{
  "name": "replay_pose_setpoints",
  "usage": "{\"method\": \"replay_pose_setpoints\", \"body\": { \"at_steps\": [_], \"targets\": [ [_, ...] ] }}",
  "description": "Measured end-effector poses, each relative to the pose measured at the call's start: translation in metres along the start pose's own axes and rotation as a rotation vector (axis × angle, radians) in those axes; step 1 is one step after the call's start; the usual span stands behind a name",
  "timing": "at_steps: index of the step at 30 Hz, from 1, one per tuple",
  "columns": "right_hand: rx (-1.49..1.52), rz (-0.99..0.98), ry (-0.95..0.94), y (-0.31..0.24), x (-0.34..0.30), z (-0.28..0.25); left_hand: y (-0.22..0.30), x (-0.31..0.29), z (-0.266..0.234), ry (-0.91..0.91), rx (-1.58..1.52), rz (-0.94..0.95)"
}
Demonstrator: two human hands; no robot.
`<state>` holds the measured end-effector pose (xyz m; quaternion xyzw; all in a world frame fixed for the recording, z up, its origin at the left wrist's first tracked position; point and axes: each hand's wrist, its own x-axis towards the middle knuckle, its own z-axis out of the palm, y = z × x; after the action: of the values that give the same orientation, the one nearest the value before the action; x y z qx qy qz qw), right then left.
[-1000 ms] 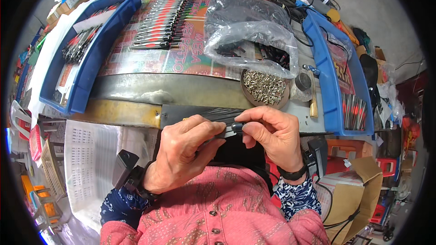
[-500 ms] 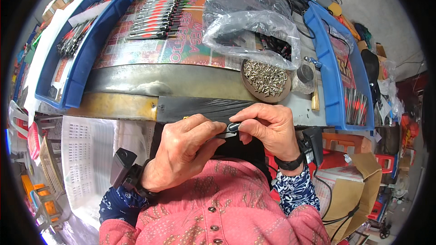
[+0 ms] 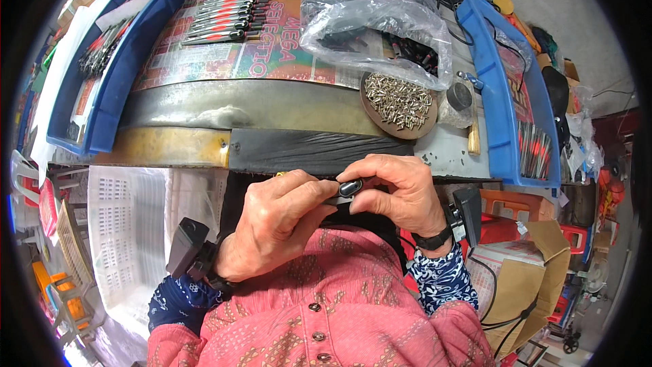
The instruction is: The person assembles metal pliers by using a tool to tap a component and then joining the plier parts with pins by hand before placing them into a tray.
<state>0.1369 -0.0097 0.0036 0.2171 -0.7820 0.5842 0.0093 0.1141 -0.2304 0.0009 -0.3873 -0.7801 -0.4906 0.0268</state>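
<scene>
My left hand [image 3: 282, 221] and my right hand [image 3: 401, 194] meet in front of the bench edge, fingertips almost touching. Between them is a small glossy black piece [image 3: 350, 188] with a rounded end. The thumb and fingers of my right hand pinch it from the right, while my left fingers close on it from the left. A thin greyish sliver shows just below it; I cannot tell whether it is part of the same piece. The fingers cover the rest. Beyond my right hand, a round brown dish [image 3: 372, 117] holds many small metal pins [image 3: 401, 98].
Slim red-and-black tools [image 3: 231, 7] lie in a row on printed sheets. A clear plastic bag [image 3: 367, 24] holds dark parts. Blue trays [image 3: 112, 105] [image 3: 483, 88] with similar tools flank the bench. Beside the dish stands a dark-lidded jar [image 3: 458, 102]; a white basket [image 3: 129, 224] is lower left.
The bench appears slightly higher in view. My fingers have shifted on the black piece, which shows more of its rounded face; both hands still grip it.
</scene>
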Motion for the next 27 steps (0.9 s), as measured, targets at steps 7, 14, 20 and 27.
{"method": "replay_pose_setpoints", "body": {
  "at_steps": [7, 14, 20, 27],
  "targets": [
    [-0.135, 0.037, 0.014, -0.004, -0.005, 0.008, -0.002, -0.004, 0.000, -0.013, -0.034, -0.043],
    [-0.215, -0.106, 0.056, 0.003, -0.005, 0.018, -0.004, -0.006, 0.001, 0.031, -0.062, -0.032],
    [-0.119, 0.001, 0.071, -0.004, -0.007, 0.021, -0.004, -0.008, -0.001, 0.026, -0.046, -0.042],
    [-0.108, 0.114, -0.020, -0.009, -0.012, 0.011, -0.006, -0.015, 0.002, 0.048, 0.002, -0.027]
  ]
}}
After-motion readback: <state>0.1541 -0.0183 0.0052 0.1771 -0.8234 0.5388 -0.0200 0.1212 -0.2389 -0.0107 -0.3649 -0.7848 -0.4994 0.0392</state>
